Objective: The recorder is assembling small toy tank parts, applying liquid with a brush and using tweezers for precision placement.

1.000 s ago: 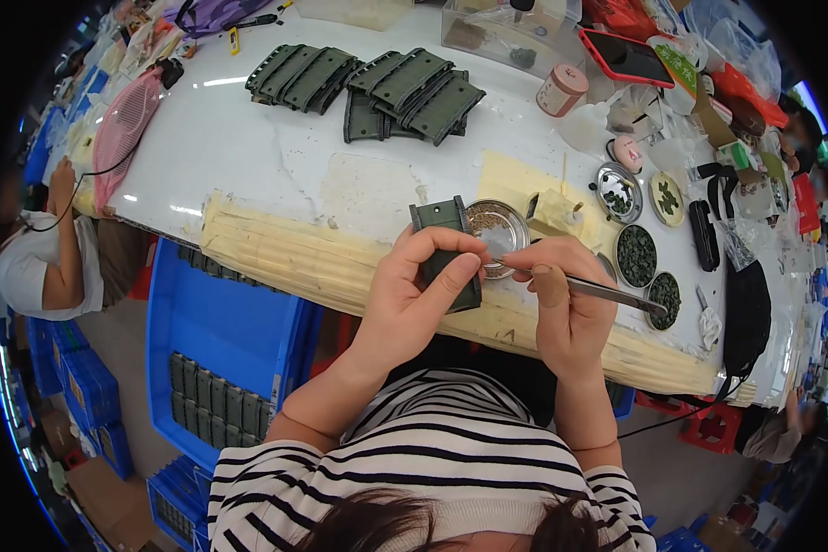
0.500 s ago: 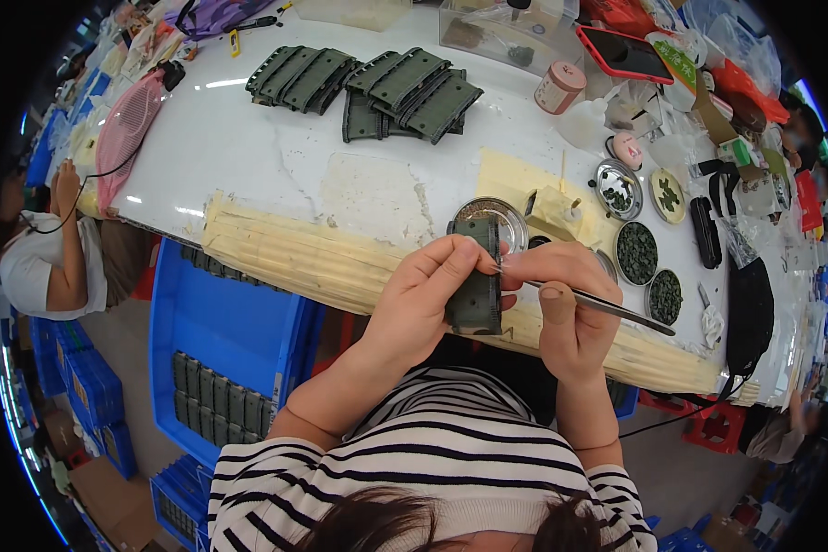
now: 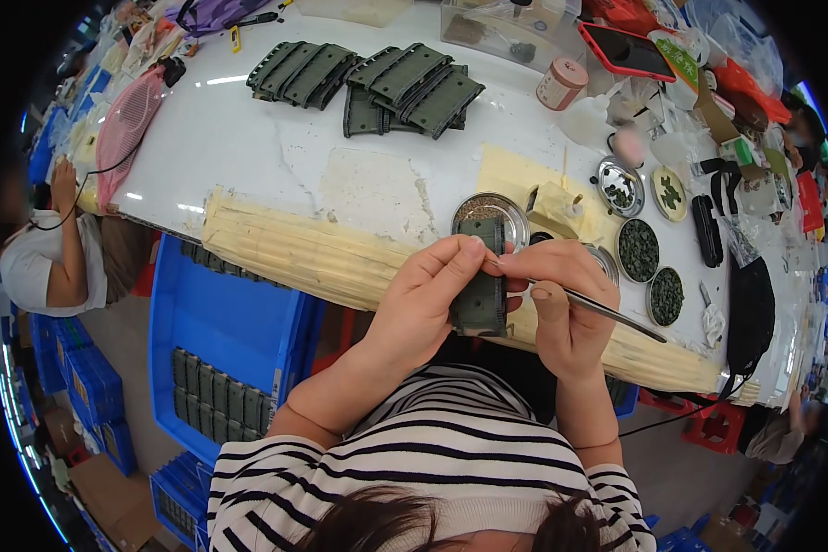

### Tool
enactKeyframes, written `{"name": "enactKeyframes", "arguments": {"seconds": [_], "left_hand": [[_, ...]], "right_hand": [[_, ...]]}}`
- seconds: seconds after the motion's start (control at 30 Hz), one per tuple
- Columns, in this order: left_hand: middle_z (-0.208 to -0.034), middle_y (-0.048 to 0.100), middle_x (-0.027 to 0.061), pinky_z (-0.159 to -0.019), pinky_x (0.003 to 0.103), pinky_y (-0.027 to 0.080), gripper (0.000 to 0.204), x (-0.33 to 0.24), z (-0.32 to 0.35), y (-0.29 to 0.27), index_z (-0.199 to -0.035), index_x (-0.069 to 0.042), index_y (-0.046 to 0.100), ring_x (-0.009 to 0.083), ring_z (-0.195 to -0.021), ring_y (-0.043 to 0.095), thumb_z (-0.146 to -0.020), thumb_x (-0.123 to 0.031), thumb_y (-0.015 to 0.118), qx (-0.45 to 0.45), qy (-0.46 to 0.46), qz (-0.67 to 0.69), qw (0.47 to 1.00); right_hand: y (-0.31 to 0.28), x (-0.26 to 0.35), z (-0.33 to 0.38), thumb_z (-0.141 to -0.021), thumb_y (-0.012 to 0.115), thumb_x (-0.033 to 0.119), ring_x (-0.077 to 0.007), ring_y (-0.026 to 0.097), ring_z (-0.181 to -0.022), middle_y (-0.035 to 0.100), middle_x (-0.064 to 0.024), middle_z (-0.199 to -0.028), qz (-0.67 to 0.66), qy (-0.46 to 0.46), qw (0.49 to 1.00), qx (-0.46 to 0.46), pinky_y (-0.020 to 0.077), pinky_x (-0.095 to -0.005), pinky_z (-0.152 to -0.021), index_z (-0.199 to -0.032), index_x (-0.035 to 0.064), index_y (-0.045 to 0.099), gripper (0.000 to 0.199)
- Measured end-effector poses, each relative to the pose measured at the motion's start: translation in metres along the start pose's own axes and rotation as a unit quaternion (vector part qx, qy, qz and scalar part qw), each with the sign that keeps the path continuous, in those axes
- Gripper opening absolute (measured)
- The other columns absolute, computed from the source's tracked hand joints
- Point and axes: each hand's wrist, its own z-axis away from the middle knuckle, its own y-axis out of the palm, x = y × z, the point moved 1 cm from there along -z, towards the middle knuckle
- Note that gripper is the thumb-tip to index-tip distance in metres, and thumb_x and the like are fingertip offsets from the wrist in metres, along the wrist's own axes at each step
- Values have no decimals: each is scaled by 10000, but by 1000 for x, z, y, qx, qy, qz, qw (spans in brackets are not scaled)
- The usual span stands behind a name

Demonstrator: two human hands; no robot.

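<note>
The dark green panel (image 3: 478, 311) stood lengthwise in the grip of the left hand (image 3: 421, 296), whose thumb lay across its front near the upper part while other fingertips showed past its right edge. It was a ribbed, slightly worn-looking piece, its ends reaching out above and below the grip. The right hand (image 3: 572, 293) was closed on a pair of metal tweezers (image 3: 612, 314), slim and shiny, slanting down and away to the right; whether their tips had anything between them could not be told. The fingertips of both hands met at the panel.

Just beyond the panel, and partly covered by it, sat a round metal dish (image 3: 521, 219) of brownish grains. Right of the grip, crumbly dark green bits (image 3: 638, 250) filled a round tin. Well beyond the hands, similar ribbed panels (image 3: 416, 90) lay piled on the glossy white table (image 3: 267, 170). Farther off to the right were a pink tin (image 3: 561, 85) with pale printing, a red-cased phone (image 3: 627, 52) and a green packet (image 3: 676, 71) with light printed characters.
</note>
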Motion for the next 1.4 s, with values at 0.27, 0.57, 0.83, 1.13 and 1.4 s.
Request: {"name": "enactKeyframes", "arguments": {"seconds": [0.27, 0.57, 0.83, 1.13, 1.4], "left_hand": [[-928, 647, 88, -755, 273, 543, 325, 3, 0, -2, -969, -8, 578, 154, -834, 662, -1026, -285, 420, 5, 11, -9, 1000], [-1330, 477, 175, -1007, 473, 472, 623, -10, 6, 5, -1464, -81, 224, 257, -1140, 578, -906, 48, 469, -34, 57, 60, 996], [-1135, 577, 112, -1087, 514, 379, 487, -4, 5, -4, -1345, -88, 389, 237, -1125, 557, -891, 50, 501, -24, 21, 269, 963], [-1157, 586, 145, -876, 406, 535, 427, -8, 11, -6, -1296, -80, 415, 222, -1062, 590, -898, -27, 557, -98, 57, 110, 988], [-1210, 555, 144, -888, 376, 545, 452, -11, 7, -4, -1351, -53, 349, 222, -1088, 595, -937, -101, 524, -102, 41, 126, 986]], "right_hand": [[4, 2, 4, -845, 647, 77, -218, 629, -720, 661, -123, -865, 6, 10, 1000, -9, 524, -308, -680, -931, 4, 694, 122], [-29, -23, 24, -949, 518, 128, -182, 573, -754, 644, -82, -787, 76, 74, 985, -139, 442, -282, -681, -873, 0, 685, 223], [-27, -41, 30, -886, 626, 116, -221, 506, -755, 646, -49, -786, 243, 46, 965, -92, 416, -316, -697, -861, 41, 690, 102], [-26, -43, 30, -875, 642, 120, -231, 504, -767, 651, -45, -797, 263, 52, 960, -84, 420, -320, -710, -861, 54, 693, 85], [-30, -12, 28, -921, 571, 187, -220, 509, -749, 661, -76, -817, 152, -44, 979, -128, 410, -322, -715, -857, 27, 699, 214]]}}
